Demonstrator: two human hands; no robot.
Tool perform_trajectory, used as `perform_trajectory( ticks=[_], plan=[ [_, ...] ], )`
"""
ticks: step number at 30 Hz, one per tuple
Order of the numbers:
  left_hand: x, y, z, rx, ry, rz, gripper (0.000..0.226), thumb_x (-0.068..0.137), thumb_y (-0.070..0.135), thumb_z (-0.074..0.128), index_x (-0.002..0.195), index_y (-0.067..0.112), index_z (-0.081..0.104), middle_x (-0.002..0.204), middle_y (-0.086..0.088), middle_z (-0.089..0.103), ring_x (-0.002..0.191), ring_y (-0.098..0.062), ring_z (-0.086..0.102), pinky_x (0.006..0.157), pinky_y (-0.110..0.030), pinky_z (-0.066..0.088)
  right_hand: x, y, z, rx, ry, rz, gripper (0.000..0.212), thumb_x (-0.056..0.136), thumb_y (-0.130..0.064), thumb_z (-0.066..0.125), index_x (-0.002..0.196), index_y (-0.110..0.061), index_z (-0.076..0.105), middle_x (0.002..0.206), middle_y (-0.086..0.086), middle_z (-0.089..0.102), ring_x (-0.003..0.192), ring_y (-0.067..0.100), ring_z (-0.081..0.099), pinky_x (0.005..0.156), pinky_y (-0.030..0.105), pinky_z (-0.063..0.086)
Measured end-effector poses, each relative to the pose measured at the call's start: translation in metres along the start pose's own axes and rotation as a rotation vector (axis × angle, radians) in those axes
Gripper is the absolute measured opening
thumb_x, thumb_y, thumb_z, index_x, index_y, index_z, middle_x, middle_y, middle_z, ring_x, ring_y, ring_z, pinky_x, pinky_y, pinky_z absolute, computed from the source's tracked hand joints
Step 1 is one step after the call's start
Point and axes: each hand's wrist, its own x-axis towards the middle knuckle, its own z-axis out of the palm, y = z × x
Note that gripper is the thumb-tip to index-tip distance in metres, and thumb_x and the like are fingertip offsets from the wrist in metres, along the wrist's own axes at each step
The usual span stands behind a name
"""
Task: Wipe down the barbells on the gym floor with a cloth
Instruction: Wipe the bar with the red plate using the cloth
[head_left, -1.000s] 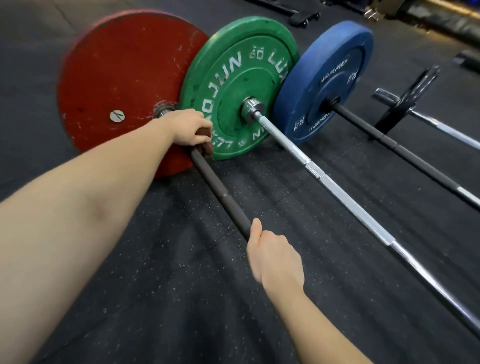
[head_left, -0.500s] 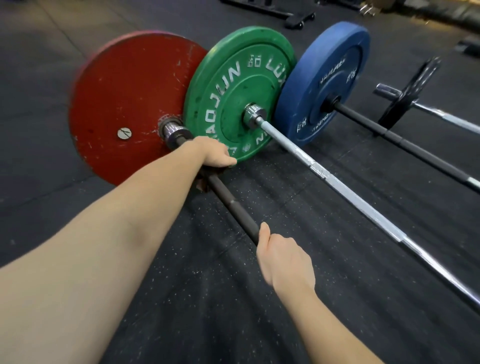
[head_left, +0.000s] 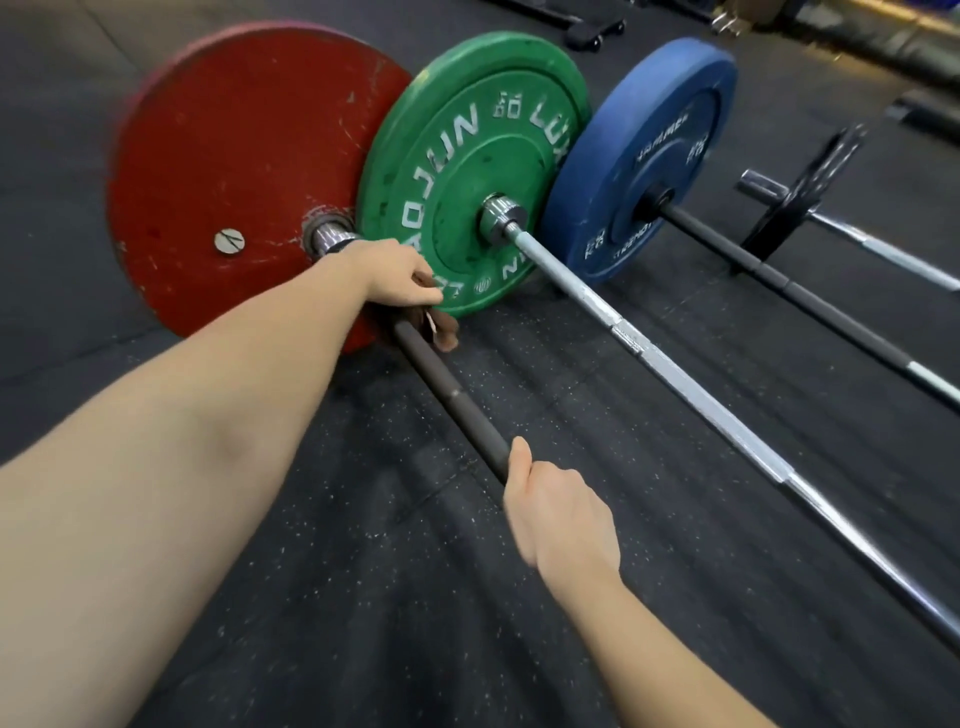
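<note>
Several barbells lie side by side on the black rubber floor. The nearest has a dark bar (head_left: 452, 400) and a red plate (head_left: 234, 156). My left hand (head_left: 400, 278) is closed around a brown cloth (head_left: 444, 332) wrapped on this bar, a little below its chrome collar (head_left: 330, 236). My right hand (head_left: 558, 512) grips the same bar lower down, thumb on top. Beside it lie a silver bar (head_left: 670, 369) with a green plate (head_left: 472, 171) and a black bar (head_left: 810, 301) with a blue plate (head_left: 644, 156).
A fourth barbell with a small black plate (head_left: 802, 197) lies at the right. A low black equipment base (head_left: 592, 31) and dark padded gear stand at the far edge. Speckled rubber floor (head_left: 363, 597) spreads around my arms.
My left hand with the cloth has slid down the dark bar away from the red plate, uncovering the chrome collar. My right hand has kept its grip on the bar.
</note>
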Motion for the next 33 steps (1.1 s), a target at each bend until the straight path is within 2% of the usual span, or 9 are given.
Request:
perform_trajectory(
  ticks=[3, 5, 9, 12, 15, 19, 24, 29, 33],
  plan=[
    [0.004, -0.010, 0.002, 0.047, 0.008, -0.069, 0.045, 0.086, 0.069, 0.052, 0.112, 0.038, 0.070, 0.116, 0.004, 0.069, 0.107, -0.026, 0.062, 0.086, -0.036, 0.051, 0.000, 0.000, 0.000, -0.010, 0.010, -0.010, 0.057, 0.107, -0.032, 0.009, 0.130, -0.023, 0.060, 0.079, -0.004, 0.053, 0.070, 0.023, 0.049, 0.072, 0.035, 0.037],
    [0.002, -0.003, 0.002, 0.083, 0.008, -0.066, 0.048, 0.090, 0.067, 0.050, 0.118, 0.035, 0.070, 0.118, 0.001, 0.069, 0.109, -0.027, 0.062, 0.083, -0.035, 0.047, -0.001, 0.000, -0.002, -0.016, 0.004, -0.016, 0.056, 0.107, -0.033, 0.009, 0.128, -0.022, 0.060, 0.082, -0.003, 0.055, 0.075, 0.026, 0.051, 0.073, 0.036, 0.038],
    [-0.001, 0.013, 0.005, 0.163, -0.104, -0.042, 0.054, 0.086, 0.076, 0.046, 0.112, 0.034, 0.070, 0.114, 0.002, 0.069, 0.098, -0.025, 0.059, 0.083, -0.035, 0.048, -0.002, -0.002, -0.001, -0.018, 0.026, -0.021, 0.054, 0.107, -0.032, 0.011, 0.129, -0.021, 0.059, 0.079, -0.004, 0.053, 0.073, 0.026, 0.050, 0.073, 0.036, 0.037],
    [-0.003, 0.020, 0.008, 0.148, -0.203, 0.005, 0.061, 0.078, 0.088, 0.052, 0.104, 0.035, 0.064, 0.100, 0.008, 0.063, 0.094, -0.022, 0.060, 0.077, -0.034, 0.047, -0.003, -0.002, -0.001, 0.000, 0.031, -0.018, 0.053, 0.107, -0.032, 0.012, 0.130, -0.023, 0.059, 0.079, -0.003, 0.054, 0.073, 0.026, 0.052, 0.074, 0.037, 0.038],
    [-0.007, 0.021, 0.005, 0.030, -0.181, 0.042, 0.053, 0.079, 0.077, 0.067, 0.103, 0.031, 0.066, 0.099, 0.010, 0.066, 0.092, -0.019, 0.061, 0.076, -0.033, 0.046, -0.004, -0.002, 0.001, -0.003, 0.035, -0.016, 0.054, 0.107, -0.033, 0.012, 0.128, -0.023, 0.061, 0.077, -0.004, 0.053, 0.072, 0.026, 0.051, 0.074, 0.037, 0.038],
    [-0.007, 0.023, 0.007, -0.031, -0.158, 0.051, 0.035, 0.080, 0.061, 0.074, 0.098, 0.031, 0.071, 0.101, 0.010, 0.072, 0.092, -0.018, 0.066, 0.081, -0.034, 0.053, -0.004, -0.004, -0.001, -0.027, 0.025, -0.015, 0.057, 0.107, -0.039, 0.012, 0.114, -0.018, 0.065, 0.077, -0.002, 0.053, 0.076, 0.029, 0.054, 0.074, 0.038, 0.040],
    [-0.012, 0.043, 0.020, -0.093, -0.192, 0.135, 0.024, 0.081, 0.052, 0.075, 0.087, 0.030, 0.071, 0.087, 0.012, 0.072, 0.081, -0.010, 0.063, 0.064, -0.027, 0.042, -0.004, -0.004, -0.001, -0.039, 0.028, -0.029, 0.054, 0.107, -0.036, 0.013, 0.121, -0.021, 0.063, 0.075, -0.003, 0.052, 0.072, 0.027, 0.054, 0.071, 0.037, 0.040],
    [-0.013, 0.041, 0.018, -0.267, -0.221, 0.206, 0.016, 0.084, 0.037, 0.078, 0.088, 0.024, 0.070, 0.088, 0.006, 0.073, 0.086, -0.017, 0.067, 0.072, -0.028, 0.045, -0.003, -0.002, -0.002, -0.020, 0.039, -0.027, 0.052, 0.107, -0.034, 0.013, 0.126, -0.021, 0.060, 0.081, -0.002, 0.059, 0.075, 0.027, 0.058, 0.073, 0.038, 0.044],
    [-0.006, 0.017, 0.005, -0.224, -0.074, 0.116, 0.021, 0.087, 0.030, 0.077, 0.105, 0.023, 0.070, 0.107, 0.003, 0.071, 0.099, -0.021, 0.064, 0.083, -0.029, 0.046, -0.003, -0.003, -0.002, 0.025, 0.043, -0.010, 0.047, 0.108, -0.028, 0.015, 0.135, -0.024, 0.053, 0.089, -0.001, 0.061, 0.084, 0.030, 0.060, 0.081, 0.039, 0.049]
  ],
)
